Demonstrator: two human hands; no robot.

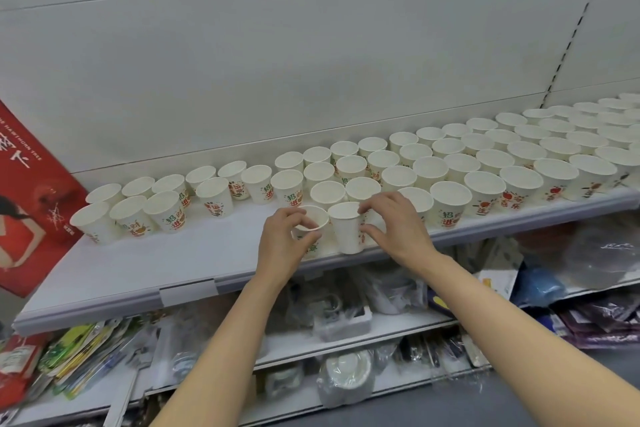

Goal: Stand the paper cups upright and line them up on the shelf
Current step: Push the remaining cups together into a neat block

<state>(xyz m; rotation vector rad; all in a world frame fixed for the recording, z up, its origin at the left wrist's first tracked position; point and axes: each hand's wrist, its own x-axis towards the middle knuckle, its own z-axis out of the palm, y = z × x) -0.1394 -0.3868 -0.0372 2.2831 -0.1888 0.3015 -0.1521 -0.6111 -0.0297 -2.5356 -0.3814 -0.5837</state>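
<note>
A red poster (24, 191) leaned at the left end of the shelf (145, 274). Right of it, paper cups (450, 166) stood upright in rows running to the shelf's far right. Near the shelf's front edge, the left hand (287, 239) gripped one cup (310, 224) — thumb and fingers curled round its rim. Just right of that cup, the right hand (394, 222) pinched a second cup (346, 229), both standing upright on the shelf.

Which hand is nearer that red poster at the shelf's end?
Left. The left hand, gripping a paper cup, is on the red poster side; the right hand, gripping another cup, is farther.
</note>
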